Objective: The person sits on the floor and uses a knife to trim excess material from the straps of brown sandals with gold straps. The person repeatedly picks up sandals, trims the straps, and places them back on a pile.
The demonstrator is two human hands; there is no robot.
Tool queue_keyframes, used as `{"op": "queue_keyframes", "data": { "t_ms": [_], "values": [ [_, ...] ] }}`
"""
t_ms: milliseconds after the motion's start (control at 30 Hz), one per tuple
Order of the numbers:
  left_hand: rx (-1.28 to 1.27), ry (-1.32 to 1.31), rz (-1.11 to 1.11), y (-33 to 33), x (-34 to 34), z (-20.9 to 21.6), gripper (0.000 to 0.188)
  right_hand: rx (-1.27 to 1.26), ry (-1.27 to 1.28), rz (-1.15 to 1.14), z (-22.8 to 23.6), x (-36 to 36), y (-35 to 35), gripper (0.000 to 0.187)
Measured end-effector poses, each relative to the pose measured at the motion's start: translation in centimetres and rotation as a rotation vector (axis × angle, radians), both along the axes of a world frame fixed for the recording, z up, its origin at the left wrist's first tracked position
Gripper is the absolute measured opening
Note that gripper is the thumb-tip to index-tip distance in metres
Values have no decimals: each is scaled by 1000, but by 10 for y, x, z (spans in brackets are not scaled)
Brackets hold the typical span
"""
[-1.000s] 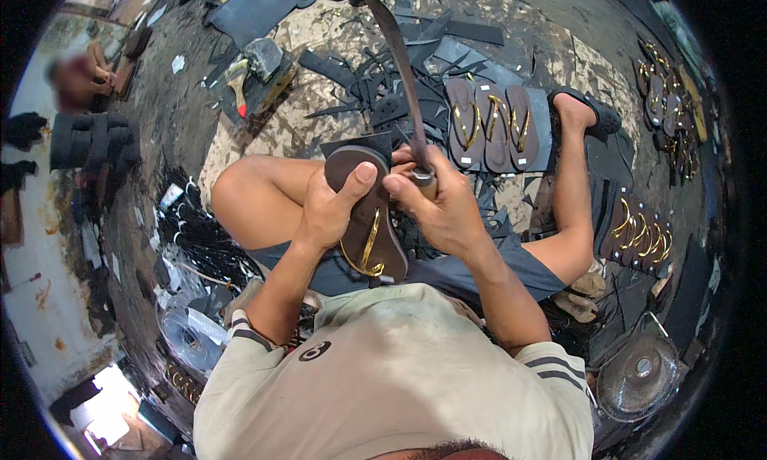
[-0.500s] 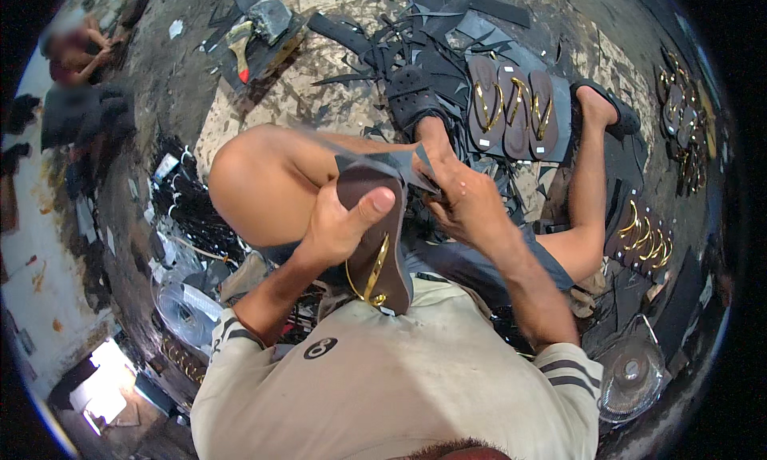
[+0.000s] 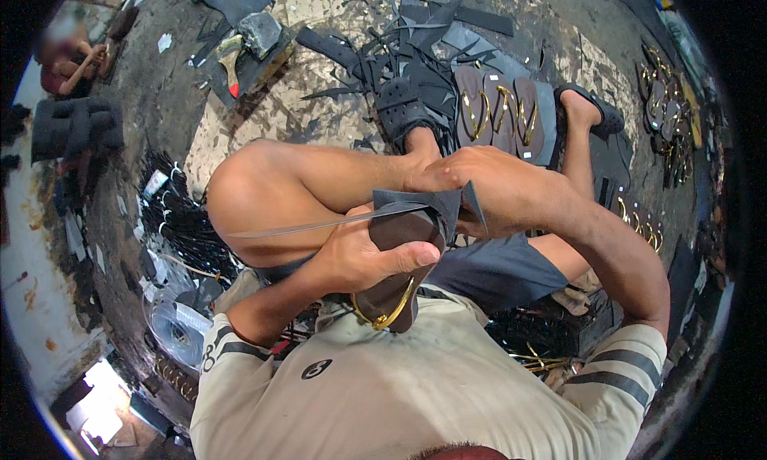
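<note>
My left hand (image 3: 363, 256) is closed round a flip-flop (image 3: 401, 230) with a brown footbed, its thumb lying across the top. The flip-flop's gold strap (image 3: 391, 314) points toward my shirt. Around the toe end, dark grey sole rubber (image 3: 403, 202) sticks out, with a pointed flap on the right. My right hand (image 3: 479, 180) is bent over beside that rubber, fingers curled and mostly hidden. A long thin knife blade (image 3: 319, 224), blurred, reaches left from there across the toe and over my raised knee; its handle is out of sight.
Beyond my foot lie dark rubber offcuts (image 3: 423, 28) and several finished flip-flops (image 3: 499, 112). A brush (image 3: 229, 64) rests by a stone block (image 3: 260, 35) at far left. Black straps (image 3: 172, 212) and a clear plastic roll (image 3: 176, 324) are at left. Another person (image 3: 72, 68) sits far left.
My right hand has swung inward and its elbow outward. The blade has come down and left across the flip-flop's toe. The left hand and flip-flop have shifted slightly right and toward me.
</note>
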State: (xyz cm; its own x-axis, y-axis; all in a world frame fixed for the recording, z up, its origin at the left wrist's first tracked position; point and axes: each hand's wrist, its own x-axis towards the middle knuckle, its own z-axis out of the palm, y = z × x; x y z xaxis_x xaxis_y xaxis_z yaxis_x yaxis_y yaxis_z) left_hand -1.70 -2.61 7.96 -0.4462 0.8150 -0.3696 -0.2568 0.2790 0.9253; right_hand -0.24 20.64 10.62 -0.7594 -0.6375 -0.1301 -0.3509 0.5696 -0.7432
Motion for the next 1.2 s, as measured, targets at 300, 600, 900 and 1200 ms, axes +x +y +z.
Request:
{"op": "queue_keyframes", "data": {
  "t_ms": [300, 600, 900, 1200],
  "values": [
    [-31, 206, -304, 14, -10, 3, 69, 79, -134, 47, 8, 3, 22, 45],
    [815, -324, 610, 28, -6, -37, 93, -399, 482, -864, -90, 70, -3, 47],
    [404, -294, 1181, 45, -5, -66, 39, -57, 226, -1030, -137, 69, -59, 41],
    [486, -269, 985, 14, -7, -80, 29, -624, -228, -836, -114, 23, -50, 23]
  ]
}}
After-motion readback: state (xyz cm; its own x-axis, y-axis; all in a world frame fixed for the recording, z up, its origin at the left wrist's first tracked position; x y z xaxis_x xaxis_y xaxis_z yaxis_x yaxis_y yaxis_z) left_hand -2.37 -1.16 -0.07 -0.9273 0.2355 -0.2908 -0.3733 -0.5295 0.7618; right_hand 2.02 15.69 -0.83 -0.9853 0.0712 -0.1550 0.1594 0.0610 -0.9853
